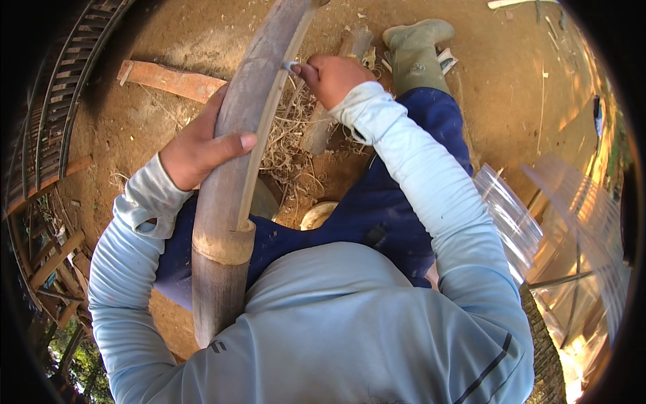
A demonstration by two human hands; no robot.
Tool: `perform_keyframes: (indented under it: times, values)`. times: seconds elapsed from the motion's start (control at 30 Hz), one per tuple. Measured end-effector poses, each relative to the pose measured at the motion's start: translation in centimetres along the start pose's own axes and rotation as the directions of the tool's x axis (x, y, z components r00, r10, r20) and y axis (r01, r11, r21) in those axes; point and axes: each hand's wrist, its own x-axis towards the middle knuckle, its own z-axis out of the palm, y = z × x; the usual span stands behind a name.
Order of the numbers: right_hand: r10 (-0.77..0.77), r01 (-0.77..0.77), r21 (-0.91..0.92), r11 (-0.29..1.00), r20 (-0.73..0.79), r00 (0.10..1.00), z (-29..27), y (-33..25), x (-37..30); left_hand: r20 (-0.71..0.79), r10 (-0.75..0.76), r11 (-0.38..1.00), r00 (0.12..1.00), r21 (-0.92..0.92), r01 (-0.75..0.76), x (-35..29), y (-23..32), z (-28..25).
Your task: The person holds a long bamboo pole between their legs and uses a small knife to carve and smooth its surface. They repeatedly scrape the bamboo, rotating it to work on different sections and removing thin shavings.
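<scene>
A long, thick bamboo pole (pixel 237 155) runs from beside my torso, over my left thigh, to the far edge of the view. Beyond a pale ring-shaped node (pixel 222 246), its right side is cut away along the length, leaving a pale edge. My left hand (pixel 202 145) is wrapped round the pole from the left, thumb lying across the top. At the pole's cut edge, farther out, my right hand (pixel 333 77) is closed on a small blade-like tool (pixel 291 66). Only its bright tip shows, against the edge; the rest is hidden in my fingers.
Curly shavings (pixel 293 145) and a piece of wood (pixel 315 131) lie on the dirt between my legs. A reddish plank (pixel 171 79) lies beyond my left hand. My booted right foot (pixel 418 57) is stretched ahead. Clear corrugated sheets (pixel 508 219) stand at right, a slatted frame (pixel 64 87) at left.
</scene>
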Motion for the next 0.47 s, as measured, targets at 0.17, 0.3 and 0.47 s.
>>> perform_keyframes:
  times: [0.17, 0.3, 0.47]
  values:
    - [-0.044, 0.043, 0.021, 0.999, 0.066, 0.997, 0.4, -1.7, -3.2, -0.007, -0.005, 1.0, 1.0, 0.029, 0.005, -0.2, -0.2, -0.2]
    - [-0.09, 0.087, 0.045, 0.995, 0.074, 0.993, 0.0, -0.6, -2.1, -0.004, 0.021, 0.999, 1.0, 0.025, -0.021, 0.0, -0.1, -0.2]
    - [-0.08, 0.076, 0.039, 0.996, 0.126, 0.989, 0.7, -1.3, -2.6, 0.001, -0.019, 0.999, 1.0, 0.027, 0.019, -0.2, -0.1, -0.5]
